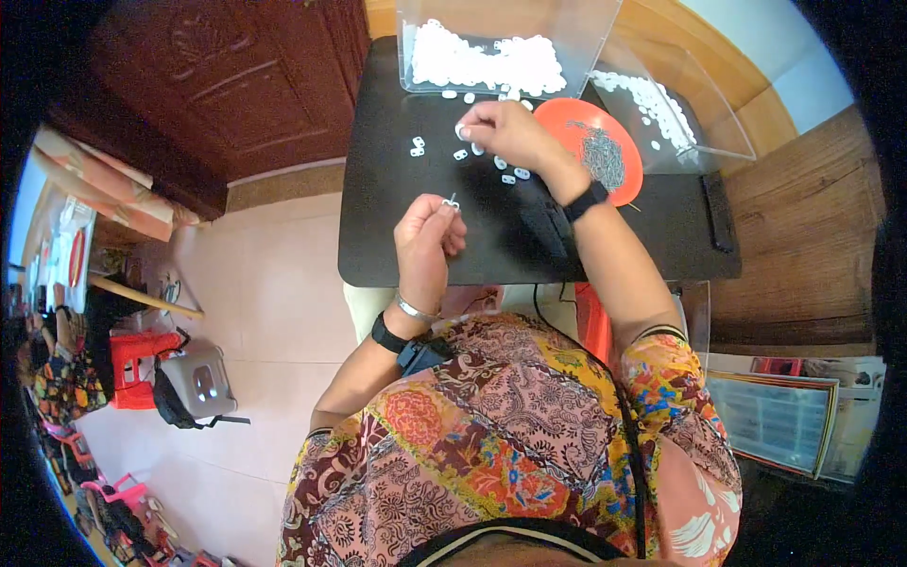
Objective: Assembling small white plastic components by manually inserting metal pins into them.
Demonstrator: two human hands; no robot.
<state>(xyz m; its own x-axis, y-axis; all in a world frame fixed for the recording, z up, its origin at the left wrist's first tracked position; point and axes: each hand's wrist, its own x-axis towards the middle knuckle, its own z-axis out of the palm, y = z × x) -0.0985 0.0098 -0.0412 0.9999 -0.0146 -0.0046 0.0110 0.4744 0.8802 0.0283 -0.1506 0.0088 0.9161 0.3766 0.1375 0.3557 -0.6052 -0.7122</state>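
Observation:
My left hand (422, 236) is closed over the near part of the black table, thumb and fingertips pinching a small white plastic piece (452, 204) with a thin metal pin (453, 197) standing up from it. Farther off and to the right, my right hand (518, 137) pinches a small white oval piece (461, 132) between thumb and forefinger. Loose white two-hole pieces (460, 155) lie around and below that hand. Just right of it sits an orange plate (636, 178) holding a heap of small grey metal pins or screws (605, 161).
A clear plastic bin (408, 80) heaped with white pieces (482, 61) stands at the table's far edge. Another clear container (727, 142) with white pieces is at the right. A black bar-shaped object (718, 213) lies by the right edge of the black table (378, 255).

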